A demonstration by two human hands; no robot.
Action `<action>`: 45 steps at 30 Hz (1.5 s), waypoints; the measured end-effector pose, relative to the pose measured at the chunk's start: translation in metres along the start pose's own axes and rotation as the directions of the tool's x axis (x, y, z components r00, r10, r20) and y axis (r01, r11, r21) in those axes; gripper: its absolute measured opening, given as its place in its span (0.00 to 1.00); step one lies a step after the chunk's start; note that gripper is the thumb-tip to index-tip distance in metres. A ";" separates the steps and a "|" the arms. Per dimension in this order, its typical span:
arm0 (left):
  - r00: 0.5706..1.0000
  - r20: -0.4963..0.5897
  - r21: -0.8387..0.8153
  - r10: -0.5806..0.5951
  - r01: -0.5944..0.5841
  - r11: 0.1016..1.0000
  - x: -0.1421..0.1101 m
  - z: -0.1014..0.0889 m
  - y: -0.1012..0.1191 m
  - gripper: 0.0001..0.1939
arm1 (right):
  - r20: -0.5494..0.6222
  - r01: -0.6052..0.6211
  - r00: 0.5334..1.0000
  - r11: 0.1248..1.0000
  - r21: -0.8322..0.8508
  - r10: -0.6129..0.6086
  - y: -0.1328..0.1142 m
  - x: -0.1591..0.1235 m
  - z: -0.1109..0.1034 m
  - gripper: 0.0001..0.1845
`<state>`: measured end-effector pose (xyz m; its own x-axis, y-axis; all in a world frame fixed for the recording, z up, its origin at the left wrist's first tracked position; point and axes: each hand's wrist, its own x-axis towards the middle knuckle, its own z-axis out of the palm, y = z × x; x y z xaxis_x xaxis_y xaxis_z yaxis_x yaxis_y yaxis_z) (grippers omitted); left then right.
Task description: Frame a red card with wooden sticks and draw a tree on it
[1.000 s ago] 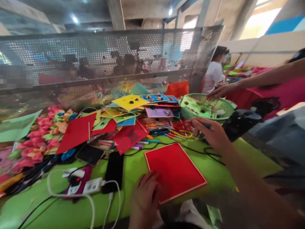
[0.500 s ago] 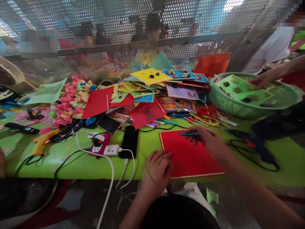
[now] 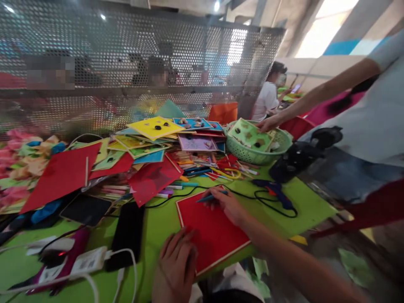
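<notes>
A red square board (image 3: 217, 235) with a pale raised edge lies on the green table in front of me. My right hand (image 3: 227, 205) is closed around a blue pen (image 3: 203, 198), which points left over the upper part of the board. Whether its tip touches the surface I cannot tell. My left hand (image 3: 176, 265) rests flat at the board's left edge, fingers stretched out and holding nothing.
Several decorated cards (image 3: 154, 134) are piled behind, with loose pens nearby. Left of the board lie a phone (image 3: 126, 235) and a power strip (image 3: 74, 256). A glue gun (image 3: 277, 193) lies right. Another person's hand (image 3: 268, 123) touches a green card in a basket (image 3: 249, 156).
The camera view has swung to the right, so the table things appear further left. The pen is still in my right hand, and my left hand stays at the board's edge.
</notes>
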<state>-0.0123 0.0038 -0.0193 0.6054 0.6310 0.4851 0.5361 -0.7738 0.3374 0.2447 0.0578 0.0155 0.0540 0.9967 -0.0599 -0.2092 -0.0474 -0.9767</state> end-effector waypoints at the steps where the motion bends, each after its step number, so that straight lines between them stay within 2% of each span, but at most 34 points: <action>1: 1.000 -0.004 0.014 0.011 -0.011 1.000 0.000 0.000 -0.001 0.17 | 0.006 -0.004 1.000 1.000 0.008 0.004 0.001 0.001 -0.001 0.27; 9: 0.999 0.043 0.064 0.017 -0.019 0.998 0.000 -0.001 -0.002 0.16 | 0.040 -0.045 0.998 0.998 0.044 0.043 -0.001 0.003 -0.009 0.26; 22: 0.972 0.099 -0.175 -0.215 0.230 0.957 0.007 -0.014 0.027 0.07 | -0.012 -0.076 0.997 0.997 0.030 0.076 -0.007 -0.006 -0.012 0.18; 31: 0.965 0.105 -0.227 -0.239 0.257 0.939 0.009 -0.017 0.031 0.07 | -0.001 -0.015 1.000 0.984 -0.179 0.015 -0.009 -0.012 -0.010 0.11; 37: 0.962 0.100 -0.236 -0.252 0.269 0.934 0.008 -0.016 0.031 0.06 | 0.048 0.021 0.999 0.927 -0.373 -0.003 -0.007 -0.013 -0.010 0.11; 45: 0.957 0.117 -0.224 -0.265 0.286 0.932 0.008 -0.017 0.033 0.05 | 0.079 0.038 0.997 0.879 -0.475 -0.001 -0.009 -0.017 -0.005 0.13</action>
<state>0.0002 -0.0174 0.0092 0.5063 0.8156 0.2801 0.5406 -0.5533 0.6337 0.2506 0.0412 0.0245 -0.0229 0.9988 -0.0425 0.2815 -0.0343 -0.9589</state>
